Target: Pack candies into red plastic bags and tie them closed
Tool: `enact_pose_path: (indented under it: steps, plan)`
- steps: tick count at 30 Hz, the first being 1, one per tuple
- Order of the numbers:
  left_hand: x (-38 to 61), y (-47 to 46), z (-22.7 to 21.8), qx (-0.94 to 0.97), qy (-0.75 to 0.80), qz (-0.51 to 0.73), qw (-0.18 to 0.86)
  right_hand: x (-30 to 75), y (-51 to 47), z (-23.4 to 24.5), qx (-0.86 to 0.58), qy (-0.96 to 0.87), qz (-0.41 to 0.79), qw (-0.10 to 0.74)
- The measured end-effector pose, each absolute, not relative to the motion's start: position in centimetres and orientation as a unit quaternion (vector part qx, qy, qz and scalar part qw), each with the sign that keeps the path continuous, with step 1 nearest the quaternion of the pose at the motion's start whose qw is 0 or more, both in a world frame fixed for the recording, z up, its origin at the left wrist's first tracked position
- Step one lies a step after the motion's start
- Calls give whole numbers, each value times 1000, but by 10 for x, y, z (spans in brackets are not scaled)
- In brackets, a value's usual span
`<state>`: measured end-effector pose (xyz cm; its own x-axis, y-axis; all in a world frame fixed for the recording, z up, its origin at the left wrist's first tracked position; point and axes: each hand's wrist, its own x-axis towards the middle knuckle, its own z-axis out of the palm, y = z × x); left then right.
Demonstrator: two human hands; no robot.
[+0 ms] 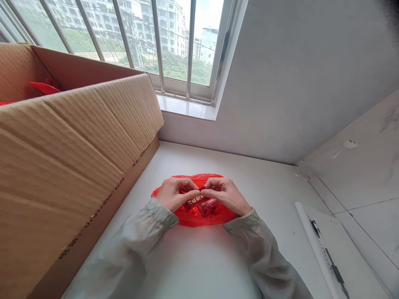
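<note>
A red plastic bag (191,219) lies spread on the white table in front of me. Over it, my left hand (174,193) and my right hand (227,195) meet with thumbs and forefingers pinched together. Between the fingertips is the upper edge of a small dark red packet (195,202) with pale printed characters. Beneath it, another shiny red packet (208,207) rests on the bag. My fingers cover part of the held packet's top edge, so I cannot tell whether it is torn.
A large open cardboard box (77,137) stands on the left, with red plastic (45,87) inside. A barred window (174,45) is behind the table (199,257). At the right lie a white strip (314,245) and black pens (335,272) near the tiled wall (368,166).
</note>
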<state>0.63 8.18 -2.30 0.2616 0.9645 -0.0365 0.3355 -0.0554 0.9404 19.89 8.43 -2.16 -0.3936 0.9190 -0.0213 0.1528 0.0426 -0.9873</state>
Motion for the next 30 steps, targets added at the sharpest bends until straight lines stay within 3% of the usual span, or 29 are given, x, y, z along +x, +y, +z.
enact_pose_path:
  steps: [5,10,17,25,30]
  plan:
    - [8,82,-25,615,480,333,529,203,87,-23,-450,-622,516,381]
    - [5,83,-26,658,517,323,443,203,87,-23,-442,-626,516,384]
    - [5,85,-28,696,499,326,400,200,85,-22,-443,-620,544,352]
    - [8,84,-24,600,489,367,515,203,87,-24,-428,-569,584,391]
    - [7,85,-22,598,510,374,492,203,88,-25,-432,-577,572,392]
